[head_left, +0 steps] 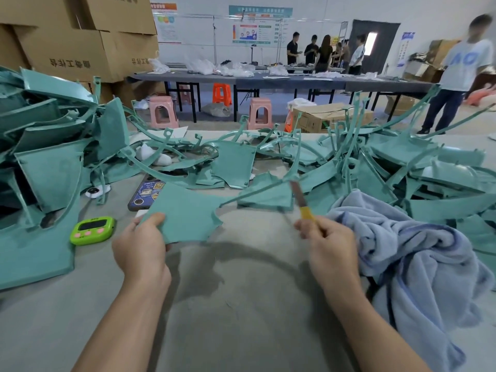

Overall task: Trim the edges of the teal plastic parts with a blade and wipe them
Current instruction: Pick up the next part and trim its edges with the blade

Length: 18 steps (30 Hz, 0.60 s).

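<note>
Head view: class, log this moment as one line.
left hand: holds teal part | right hand: holds blade | towel: by right hand

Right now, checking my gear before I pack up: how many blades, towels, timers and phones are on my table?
blade: 1
towel: 1
timer: 1
phone: 1
Total: 4

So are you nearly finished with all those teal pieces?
Not nearly. Which pieces are already done can't be told from the heaps. In hand: the left hand holds one teal part, the right hand grips the blade. Left: trimming it, wiping with the blue towel, then the heaps.
</note>
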Motion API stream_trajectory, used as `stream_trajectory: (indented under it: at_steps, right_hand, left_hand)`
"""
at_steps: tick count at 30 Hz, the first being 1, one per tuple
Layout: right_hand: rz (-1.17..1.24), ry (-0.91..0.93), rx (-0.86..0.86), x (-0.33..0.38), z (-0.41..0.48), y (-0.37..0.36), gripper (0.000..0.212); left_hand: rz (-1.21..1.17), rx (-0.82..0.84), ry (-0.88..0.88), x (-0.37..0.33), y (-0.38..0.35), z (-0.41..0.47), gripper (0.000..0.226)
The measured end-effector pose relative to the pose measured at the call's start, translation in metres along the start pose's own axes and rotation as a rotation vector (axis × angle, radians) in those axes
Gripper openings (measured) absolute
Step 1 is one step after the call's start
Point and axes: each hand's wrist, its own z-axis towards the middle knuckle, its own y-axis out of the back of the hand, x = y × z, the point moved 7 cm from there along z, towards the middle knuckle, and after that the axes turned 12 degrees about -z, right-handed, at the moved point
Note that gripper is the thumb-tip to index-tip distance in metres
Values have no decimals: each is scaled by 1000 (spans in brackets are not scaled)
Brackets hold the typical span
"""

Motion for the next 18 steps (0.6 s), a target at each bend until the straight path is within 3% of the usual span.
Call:
stream_trajectory:
  at_steps: [3,8,13,18]
  right_hand:
    - [-73,150,265,19,-19,-31,26]
    - [-154,281,462,31,-35,-47,30]
    - [-300,208,269,26,-27,-34,34]
    - [-171,236,364,34,-34,-38,29]
  left_hand:
    - [44,73,124,16,-11,-6,11]
    - [38,205,157,23,-27,-23,18]
    - [54,250,141,26,-28,-26,22]
    - [63,274,133,27,-30,-26,23]
